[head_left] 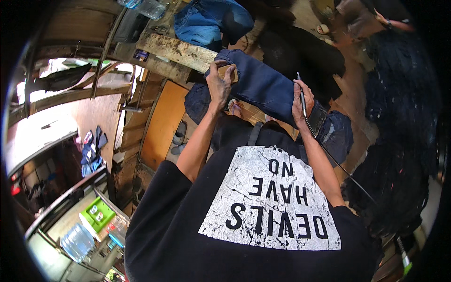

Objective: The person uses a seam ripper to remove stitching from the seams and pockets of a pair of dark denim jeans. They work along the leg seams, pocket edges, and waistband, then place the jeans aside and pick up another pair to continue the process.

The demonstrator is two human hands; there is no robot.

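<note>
A dark blue denim trouser leg (268, 84) lies stretched across in front of me, over the end of a worn wooden plank (181, 49). My left hand (219, 87) is closed round a small tan block (229, 73) at the left end of the denim. At the other end my right hand (303, 103) grips a slim pen-shaped handpiece (302, 96), its metal tip pointing up and away. A coiled dark cord (310, 128) runs from the handpiece down along my right forearm. The handpiece tip is apart from the cloth.
Faded blue jeans (197, 23) lie beyond the plank. Black cloth (300, 51) spreads on the floor ahead, and a large dark pile (399, 117) stands at the right. Slippers (179, 134) rest beside an orange board (162, 122). A water jug (77, 242) and green tray (97, 217) are lower left.
</note>
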